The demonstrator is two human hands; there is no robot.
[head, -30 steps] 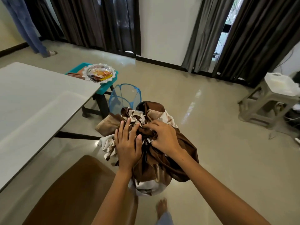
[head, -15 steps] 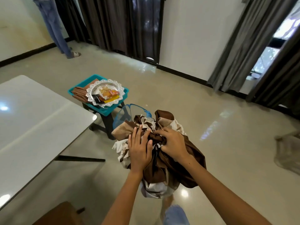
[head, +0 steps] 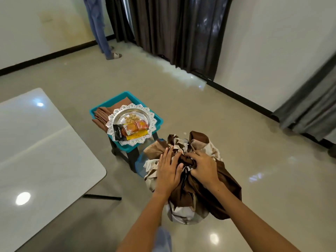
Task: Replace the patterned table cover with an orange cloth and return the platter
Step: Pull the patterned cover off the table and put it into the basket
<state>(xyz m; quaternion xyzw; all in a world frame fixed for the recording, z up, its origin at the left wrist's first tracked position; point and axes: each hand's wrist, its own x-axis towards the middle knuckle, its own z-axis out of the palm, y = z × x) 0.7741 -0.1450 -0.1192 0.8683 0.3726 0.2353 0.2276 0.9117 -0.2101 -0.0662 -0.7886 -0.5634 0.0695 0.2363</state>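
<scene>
Patterned cover (head: pixel 198 190), one bundle: right grip (head: pixel 204 167) pinches it, left grip (head: pixel 168 171) spread flat on it.

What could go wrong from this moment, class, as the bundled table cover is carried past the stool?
1. The patterned cover hangs loose below both hands; a trailing fold might catch underfoot.
2. The silver platter overhangs the teal tray on the stool; swinging cloth could knock it.
3. The left hand lies flat; only the right hand has a grip, so the bundle may slip.

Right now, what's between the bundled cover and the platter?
In the head view, only the rim of a blue mesh basket, showing between the bundled cover and the teal tray holding the platter.
</scene>
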